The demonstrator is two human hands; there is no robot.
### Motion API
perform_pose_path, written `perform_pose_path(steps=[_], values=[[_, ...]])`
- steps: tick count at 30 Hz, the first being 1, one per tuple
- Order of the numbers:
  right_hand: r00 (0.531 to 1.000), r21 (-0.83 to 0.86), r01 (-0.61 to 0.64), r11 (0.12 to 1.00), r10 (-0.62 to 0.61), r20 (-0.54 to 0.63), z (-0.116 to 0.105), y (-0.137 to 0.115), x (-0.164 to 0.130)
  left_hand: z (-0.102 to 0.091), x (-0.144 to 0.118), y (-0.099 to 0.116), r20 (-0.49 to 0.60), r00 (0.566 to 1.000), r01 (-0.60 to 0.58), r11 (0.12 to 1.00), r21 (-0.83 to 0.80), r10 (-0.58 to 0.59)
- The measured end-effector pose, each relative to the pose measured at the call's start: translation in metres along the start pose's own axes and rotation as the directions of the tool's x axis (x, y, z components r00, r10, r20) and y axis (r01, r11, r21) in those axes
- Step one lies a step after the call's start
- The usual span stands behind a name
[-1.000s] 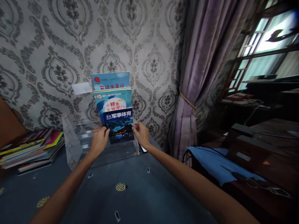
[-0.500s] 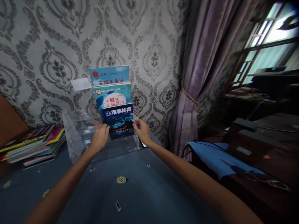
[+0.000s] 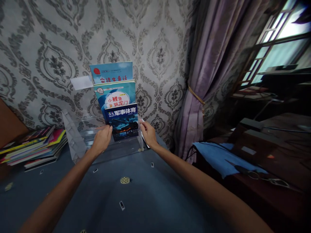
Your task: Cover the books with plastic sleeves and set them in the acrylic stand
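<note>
Hands frame a dark blue book (image 3: 123, 121) standing in the front slot of a clear rack (image 3: 75, 142): our left hand (image 3: 102, 139) and right hand (image 3: 147, 133) pinch its side edges. Two lighter books (image 3: 114, 85) stand behind.

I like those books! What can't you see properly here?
- Two light blue books: lower parts hidden behind the dark blue book, head view.
- Book stack: titles too small.
- Left hand, right hand: some fingertips hidden behind the dark blue book's edges.
</note>
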State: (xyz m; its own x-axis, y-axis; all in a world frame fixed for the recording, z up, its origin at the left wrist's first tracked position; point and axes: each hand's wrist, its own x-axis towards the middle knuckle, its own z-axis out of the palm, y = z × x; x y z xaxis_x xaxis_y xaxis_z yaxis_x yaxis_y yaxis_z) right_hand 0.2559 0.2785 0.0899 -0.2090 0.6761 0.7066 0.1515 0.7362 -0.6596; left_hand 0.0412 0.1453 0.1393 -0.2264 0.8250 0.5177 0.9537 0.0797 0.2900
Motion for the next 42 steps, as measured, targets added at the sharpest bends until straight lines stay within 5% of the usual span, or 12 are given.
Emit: perform_pose_path(steps=[16, 42], values=[[0.996, 0.100, 0.084, 0.991, -0.087, 0.023, -0.007, -0.015, 0.015, 0.000, 0.009, 0.001, -0.002, 0.999, 0.054, 0.990, -0.127, -0.054], [0.999, 0.158, 0.030, 0.987, -0.025, -0.029, 0.012, -0.005, 0.026, -0.001, -0.001, 0.001, -0.011, 1.000, -0.012, 0.974, -0.224, 0.010]])
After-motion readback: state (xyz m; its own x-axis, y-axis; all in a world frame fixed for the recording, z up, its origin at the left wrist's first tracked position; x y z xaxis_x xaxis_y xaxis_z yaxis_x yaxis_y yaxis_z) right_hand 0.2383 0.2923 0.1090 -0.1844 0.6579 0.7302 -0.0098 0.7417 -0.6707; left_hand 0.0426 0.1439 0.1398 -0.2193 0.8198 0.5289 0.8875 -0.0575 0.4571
